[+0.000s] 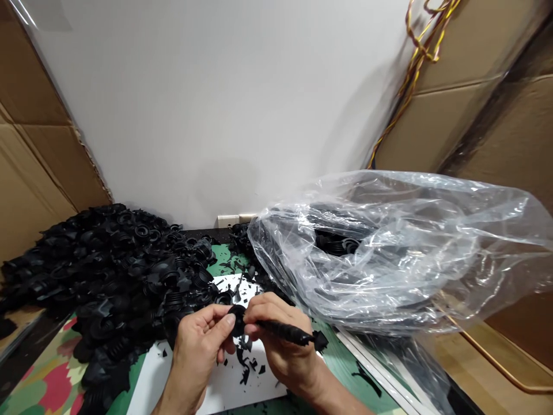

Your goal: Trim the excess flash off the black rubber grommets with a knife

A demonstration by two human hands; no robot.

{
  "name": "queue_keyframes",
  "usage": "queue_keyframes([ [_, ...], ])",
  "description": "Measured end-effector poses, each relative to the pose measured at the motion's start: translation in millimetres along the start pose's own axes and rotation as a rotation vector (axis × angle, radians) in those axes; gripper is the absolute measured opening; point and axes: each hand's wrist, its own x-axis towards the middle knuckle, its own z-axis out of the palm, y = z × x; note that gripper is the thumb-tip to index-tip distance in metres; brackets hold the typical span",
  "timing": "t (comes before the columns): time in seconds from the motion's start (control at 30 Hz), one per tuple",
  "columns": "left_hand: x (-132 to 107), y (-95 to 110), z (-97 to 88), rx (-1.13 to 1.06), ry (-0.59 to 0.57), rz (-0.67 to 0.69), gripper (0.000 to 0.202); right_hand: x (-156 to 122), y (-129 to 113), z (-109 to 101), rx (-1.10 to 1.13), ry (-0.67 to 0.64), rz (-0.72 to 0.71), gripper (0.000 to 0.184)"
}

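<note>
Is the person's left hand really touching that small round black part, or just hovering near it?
Touching. The head view shows the thumb of the left hand overlapping the rim of the black part, pressed against it.

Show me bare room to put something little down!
Try the patterned surface, left of the black pile's front, or the white sheet's strip between that pile and the left hand. The pile and plastic bag are crowded; scraps lie between left and right hand.
</note>
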Motion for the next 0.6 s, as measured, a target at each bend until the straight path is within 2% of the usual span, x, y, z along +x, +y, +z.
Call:
queue_keyframes([
  [0.2,-1,2,0.9,0.013,0.079,-0.021,0.032,0,7,-4,0.402,0.203,0.303,0.009],
  [0.33,-2,2,0.8,0.022,0.137,-0.003,0.032,4,11,-15,0.456,0.297,0.419,0.01],
  [0.6,1,1,0.8,0.026,0.154,0.0,0.033,5,13,-21,0.461,0.235,0.556,0.018],
])
